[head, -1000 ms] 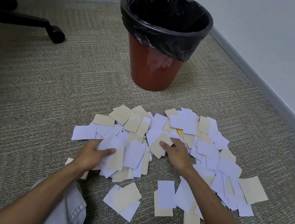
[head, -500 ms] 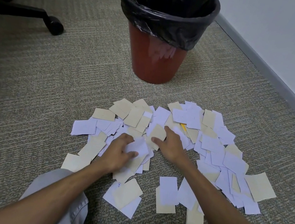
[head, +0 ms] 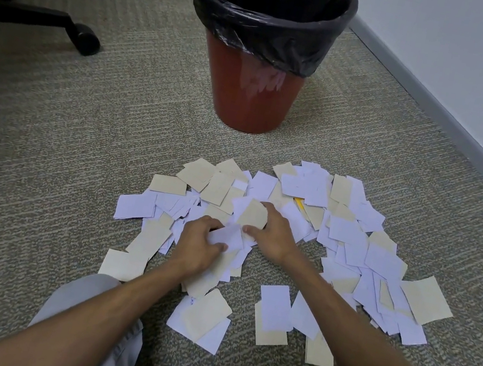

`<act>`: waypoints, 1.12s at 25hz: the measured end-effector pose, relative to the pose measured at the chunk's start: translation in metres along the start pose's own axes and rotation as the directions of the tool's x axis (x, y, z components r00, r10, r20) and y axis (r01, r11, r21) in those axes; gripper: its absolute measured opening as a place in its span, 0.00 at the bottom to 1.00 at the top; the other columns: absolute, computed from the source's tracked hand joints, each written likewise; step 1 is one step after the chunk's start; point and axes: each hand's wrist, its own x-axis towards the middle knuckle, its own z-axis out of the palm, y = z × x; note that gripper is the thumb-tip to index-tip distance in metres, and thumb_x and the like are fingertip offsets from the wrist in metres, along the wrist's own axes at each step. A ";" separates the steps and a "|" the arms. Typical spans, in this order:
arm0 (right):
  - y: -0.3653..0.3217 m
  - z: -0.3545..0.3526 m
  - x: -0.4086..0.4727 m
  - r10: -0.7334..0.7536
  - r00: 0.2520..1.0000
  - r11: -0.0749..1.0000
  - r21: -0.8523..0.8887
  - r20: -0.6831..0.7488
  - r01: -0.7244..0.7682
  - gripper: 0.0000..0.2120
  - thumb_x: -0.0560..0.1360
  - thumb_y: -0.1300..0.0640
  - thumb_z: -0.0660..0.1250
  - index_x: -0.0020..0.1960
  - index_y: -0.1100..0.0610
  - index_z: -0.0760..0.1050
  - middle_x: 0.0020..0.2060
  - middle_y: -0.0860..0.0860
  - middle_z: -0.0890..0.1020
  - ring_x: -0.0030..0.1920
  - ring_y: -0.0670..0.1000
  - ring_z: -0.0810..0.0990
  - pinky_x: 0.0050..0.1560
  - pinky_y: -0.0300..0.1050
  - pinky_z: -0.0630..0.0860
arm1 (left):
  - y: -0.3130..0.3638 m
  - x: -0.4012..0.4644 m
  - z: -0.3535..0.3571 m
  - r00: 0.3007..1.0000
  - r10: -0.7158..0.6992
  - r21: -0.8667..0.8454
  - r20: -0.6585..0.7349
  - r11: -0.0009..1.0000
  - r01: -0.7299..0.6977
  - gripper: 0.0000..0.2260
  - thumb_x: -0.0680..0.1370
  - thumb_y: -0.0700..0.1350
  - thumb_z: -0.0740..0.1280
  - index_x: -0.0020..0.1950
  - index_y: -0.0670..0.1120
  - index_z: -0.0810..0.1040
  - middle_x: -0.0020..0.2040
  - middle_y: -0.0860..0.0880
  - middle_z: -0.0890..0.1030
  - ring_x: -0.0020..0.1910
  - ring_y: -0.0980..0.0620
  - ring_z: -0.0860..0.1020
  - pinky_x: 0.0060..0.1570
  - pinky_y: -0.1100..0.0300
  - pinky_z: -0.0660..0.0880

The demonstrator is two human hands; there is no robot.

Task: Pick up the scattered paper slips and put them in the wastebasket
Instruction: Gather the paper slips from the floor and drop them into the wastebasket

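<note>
Paper slips (head: 352, 244) lie spread on the carpet (head: 80, 138); the wastebasket (head: 255, 88) stands behind them, an office-chair caster (head: 86, 39) left.

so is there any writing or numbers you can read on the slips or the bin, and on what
None can be read.
White paper slips: a few carry faint bluish marks that may be handwriting, too small and blurred to read.
Tan slips: no marks visible.
Wastebasket and its black liner: no label, brand or number in view.
</note>
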 end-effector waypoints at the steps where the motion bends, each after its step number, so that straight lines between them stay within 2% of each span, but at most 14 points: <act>1: 0.001 -0.003 -0.002 0.004 0.999 0.999 0.052 -0.031 -0.003 0.23 0.75 0.55 0.70 0.67 0.57 0.69 0.53 0.55 0.80 0.52 0.55 0.80 0.48 0.47 0.77 | 0.001 0.000 -0.003 1.000 -0.008 -0.022 -0.012 1.000 0.008 0.08 0.71 0.39 0.73 0.48 0.42 0.81 0.45 0.46 0.81 0.46 0.47 0.78 0.40 0.62 0.70; 3: 0.002 -0.012 -0.009 0.014 0.994 0.988 0.158 -0.104 0.003 0.16 0.77 0.56 0.68 0.62 0.59 0.74 0.51 0.55 0.82 0.48 0.53 0.82 0.45 0.42 0.79 | 0.002 0.001 -0.012 0.998 -0.026 -0.080 -0.052 0.997 0.022 0.05 0.71 0.39 0.73 0.45 0.45 0.80 0.42 0.50 0.81 0.43 0.50 0.78 0.36 0.65 0.69; 5: 0.003 -0.024 -0.021 0.036 0.990 0.967 0.254 -0.134 -0.001 0.11 0.78 0.56 0.66 0.59 0.60 0.75 0.49 0.54 0.82 0.47 0.52 0.81 0.36 0.32 0.75 | 0.002 0.002 -0.023 0.995 -0.071 -0.194 -0.076 0.979 0.056 0.08 0.71 0.39 0.73 0.48 0.47 0.79 0.43 0.51 0.80 0.44 0.51 0.77 0.40 0.62 0.71; 6: 0.003 -0.029 -0.028 0.049 0.992 0.959 0.284 -0.118 -0.014 0.11 0.79 0.56 0.65 0.58 0.60 0.76 0.49 0.54 0.82 0.46 0.52 0.81 0.34 0.31 0.73 | 0.002 0.003 -0.029 0.992 -0.108 -0.271 -0.071 0.959 0.085 0.11 0.71 0.38 0.74 0.50 0.48 0.78 0.45 0.50 0.79 0.45 0.50 0.78 0.41 0.59 0.73; 9: 0.003 -0.032 -0.056 0.078 0.997 0.949 0.304 0.019 -0.080 0.10 0.77 0.58 0.68 0.56 0.60 0.79 0.47 0.53 0.84 0.43 0.48 0.82 0.35 0.31 0.74 | 0.004 -0.001 -0.042 0.980 -0.197 -0.447 -0.020 0.879 0.167 0.15 0.71 0.37 0.74 0.55 0.48 0.78 0.48 0.49 0.80 0.45 0.50 0.80 0.39 0.56 0.76; 13: 0.017 -0.008 -0.085 0.058 0.977 0.940 0.319 0.204 -0.122 0.09 0.74 0.60 0.72 0.54 0.58 0.82 0.48 0.53 0.86 0.47 0.51 0.85 0.48 0.46 0.81 | 0.007 -0.006 -0.054 0.974 -0.228 -0.529 0.009 0.825 0.198 0.08 0.73 0.38 0.72 0.52 0.44 0.82 0.47 0.50 0.84 0.44 0.51 0.83 0.41 0.57 0.78; 15: 0.021 0.006 -0.096 0.023 0.952 0.953 0.281 0.306 -0.114 0.08 0.74 0.57 0.72 0.53 0.57 0.83 0.47 0.51 0.86 0.47 0.49 0.85 0.49 0.44 0.80 | 0.006 -0.008 -0.060 0.965 -0.256 -0.562 0.054 0.791 0.241 0.06 0.74 0.38 0.72 0.50 0.42 0.83 0.46 0.47 0.85 0.43 0.48 0.83 0.43 0.55 0.79; 16: 0.020 0.013 -0.100 0.008 0.936 0.960 0.258 0.353 -0.106 0.08 0.74 0.57 0.72 0.52 0.58 0.83 0.46 0.50 0.86 0.45 0.46 0.85 0.47 0.41 0.79 | 0.004 -0.010 -0.064 0.962 -0.255 -0.562 0.100 0.783 0.266 0.06 0.74 0.38 0.72 0.49 0.41 0.83 0.44 0.45 0.85 0.41 0.47 0.83 0.40 0.56 0.79; 18: 0.016 0.025 -0.109 -0.032 0.916 0.983 0.180 0.399 -0.044 0.07 0.74 0.57 0.72 0.48 0.62 0.82 0.42 0.51 0.86 0.38 0.42 0.82 0.39 0.36 0.74 | -0.001 -0.015 -0.071 0.947 -0.221 -0.492 0.233 0.813 0.311 0.05 0.74 0.37 0.71 0.49 0.38 0.83 0.42 0.43 0.85 0.34 0.50 0.82 0.29 0.63 0.75; 20: 0.012 0.036 -0.116 -0.063 0.916 0.996 0.078 0.397 0.035 0.08 0.73 0.56 0.72 0.44 0.61 0.80 0.37 0.51 0.82 0.34 0.43 0.79 0.35 0.37 0.70 | -0.009 -0.020 -0.075 0.903 -0.190 -0.364 0.385 0.868 0.338 0.06 0.75 0.38 0.70 0.50 0.37 0.82 0.43 0.43 0.85 0.37 0.49 0.83 0.32 0.64 0.75; 21: 0.011 0.041 -0.118 -0.083 0.924 0.996 -0.002 0.373 0.090 0.10 0.73 0.53 0.72 0.45 0.61 0.79 0.38 0.51 0.80 0.36 0.45 0.78 0.36 0.40 0.69 | -0.014 -0.021 -0.074 0.879 -0.182 -0.276 0.440 0.905 0.325 0.07 0.74 0.39 0.70 0.49 0.36 0.81 0.44 0.43 0.84 0.40 0.46 0.83 0.37 0.61 0.76; 23: 0.008 0.050 -0.124 -0.115 0.943 0.949 -0.247 0.311 0.198 0.19 0.72 0.47 0.71 0.57 0.57 0.76 0.52 0.51 0.76 0.46 0.49 0.75 0.44 0.44 0.69 | -0.023 -0.022 -0.070 0.874 -0.162 0.029 0.459 0.985 0.168 0.10 0.69 0.47 0.68 0.44 0.41 0.79 0.41 0.47 0.81 0.43 0.45 0.80 0.46 0.54 0.71; 25: 0.004 0.055 -0.131 -0.131 0.951 0.868 -0.430 0.281 0.247 0.30 0.71 0.43 0.70 0.68 0.52 0.67 0.63 0.48 0.69 0.56 0.50 0.73 0.51 0.46 0.71 | -0.026 -0.023 -0.064 0.897 -0.138 0.358 0.420 0.934 -0.024 0.14 0.65 0.51 0.63 0.45 0.46 0.77 0.47 0.46 0.77 0.52 0.46 0.75 0.51 0.54 0.62; 28: -0.001 0.062 -0.140 -0.163 0.954 0.795 -0.539 0.253 0.279 0.37 0.70 0.39 0.69 0.72 0.53 0.62 0.68 0.49 0.65 0.66 0.53 0.67 0.60 0.49 0.71 | -0.024 -0.026 -0.058 0.890 -0.078 0.423 0.450 0.896 -0.136 0.20 0.68 0.49 0.64 0.58 0.46 0.76 0.67 0.46 0.66 0.69 0.45 0.60 0.62 0.51 0.61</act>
